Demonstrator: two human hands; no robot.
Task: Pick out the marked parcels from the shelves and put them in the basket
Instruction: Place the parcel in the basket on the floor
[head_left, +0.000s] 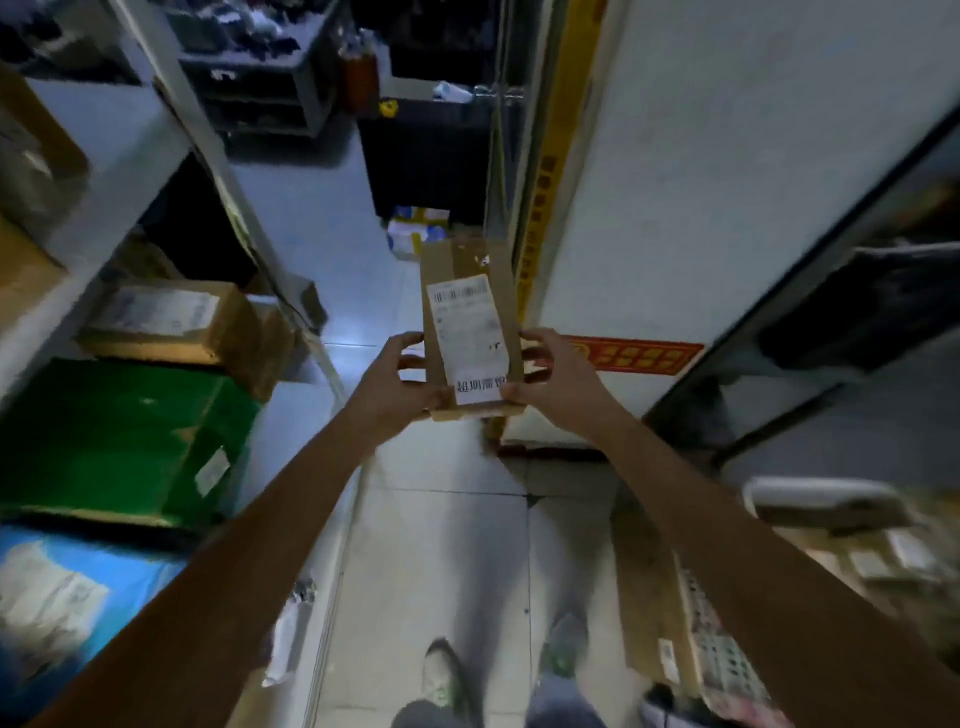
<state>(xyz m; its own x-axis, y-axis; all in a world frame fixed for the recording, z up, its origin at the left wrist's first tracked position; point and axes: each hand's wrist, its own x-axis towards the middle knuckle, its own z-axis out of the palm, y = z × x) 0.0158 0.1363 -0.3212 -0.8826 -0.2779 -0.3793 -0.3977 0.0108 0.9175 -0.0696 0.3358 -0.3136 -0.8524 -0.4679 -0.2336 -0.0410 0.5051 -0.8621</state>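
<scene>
Holding one cardboard parcel (470, 322) at frame centre, long axis running 12–6, label side up. Mid-air over the aisle floor (441, 545), between the shelves on both sides.

Gripped by both hands at its 6 o'clock end:
- left hand (400, 387) clamped on the 9 o'clock edge, thumb on top face near the 7 o'clock corner, fingers wrapped on the side edge.
- right hand (550, 379) mirrored on the 3 o'clock edge, thumb pressing the top at approx 5 o'clock, touching the label's corner.

White label (467, 327) covering most of the top face: barcode at its 12 o'clock end, bold black chars at 6 (rest too blurred to read).

Surroundings, by clock from frame centre:
- 9–10: left shelf (104, 171) w/ brown box (166, 322), label on top.
- 8: green box (119, 436) w/ small white sticker.
- 7: blue bag (62, 597) w/ white label.
- 12: black cabinet (426, 156) at far end of aisle.
- 1–2: white wall (701, 156), yellow strip (561, 156) down its edge.
- 3: red strip (634, 356) on that wall, just behind right hand.
- 3–4: right shelf (831, 291), contents blurred, dark pkg plus pale ones.
- 5: white crate (722, 654) w/ grid wall, low down by the right forearm.
- 6: two shoes (441, 675) on the tiles.
</scene>
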